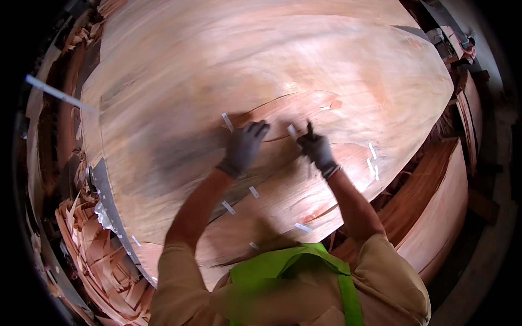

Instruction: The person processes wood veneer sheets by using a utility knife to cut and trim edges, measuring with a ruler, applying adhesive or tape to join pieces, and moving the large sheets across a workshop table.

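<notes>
Well, the person is leaning over a big, thin wood sheet (337,60), which lies flat in front of them and takes up most of the view. Both hands wear grey gloves and are over the middle of it, near each other but not touching. The left hand (243,148) is blurry, its fingers bent and pointing away and a bit to the right, and I can't tell if it holds anything. Close to its fingers, on the far left side, is a white strip (227,122). The right hand (319,151) is curled in, and a small dark bit pokes up from it; I can't tell if that is a finger or a tool, or how tightly the hand is closed. Just beside it is another white strip, the middle one (291,130). More little strips (254,192) lie on the wood nearer the person, and a few white pieces (372,150) sit together over to the right. Long dark cracks run across the sheet. A heap of torn wood scraps (106,266) is at the lower left, and a curved wood stack (435,228) is at the right. The person wears a bright green apron (272,264) and tan sleeves (389,280).
</notes>
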Demonstrator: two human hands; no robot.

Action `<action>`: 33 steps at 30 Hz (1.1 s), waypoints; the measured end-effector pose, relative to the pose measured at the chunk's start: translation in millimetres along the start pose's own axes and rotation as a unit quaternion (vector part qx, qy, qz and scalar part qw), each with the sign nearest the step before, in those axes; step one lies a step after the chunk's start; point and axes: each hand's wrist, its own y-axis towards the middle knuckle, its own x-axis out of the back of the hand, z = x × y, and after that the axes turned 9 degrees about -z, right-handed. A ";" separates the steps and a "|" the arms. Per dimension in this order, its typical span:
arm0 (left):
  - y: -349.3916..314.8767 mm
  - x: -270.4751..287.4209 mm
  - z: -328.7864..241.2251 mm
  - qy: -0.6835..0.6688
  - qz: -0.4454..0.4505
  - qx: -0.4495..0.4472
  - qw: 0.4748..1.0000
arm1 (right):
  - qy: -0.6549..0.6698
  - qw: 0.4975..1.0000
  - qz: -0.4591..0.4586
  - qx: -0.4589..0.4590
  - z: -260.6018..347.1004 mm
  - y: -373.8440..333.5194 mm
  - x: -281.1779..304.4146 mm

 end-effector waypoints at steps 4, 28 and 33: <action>30.6 -45.6 -54.1 0.088 0.086 -0.065 0.990 | 0.019 1.000 -0.013 -0.021 -10.0 45.0 20.8; 103.2 -40.8 -0.9 0.057 -0.009 0.085 0.995 | 0.089 0.996 0.011 0.018 26.6 19.2 28.6; 88.0 -73.7 26.1 -0.039 -0.015 0.079 0.996 | 0.064 0.998 0.006 0.002 45.9 99.3 0.4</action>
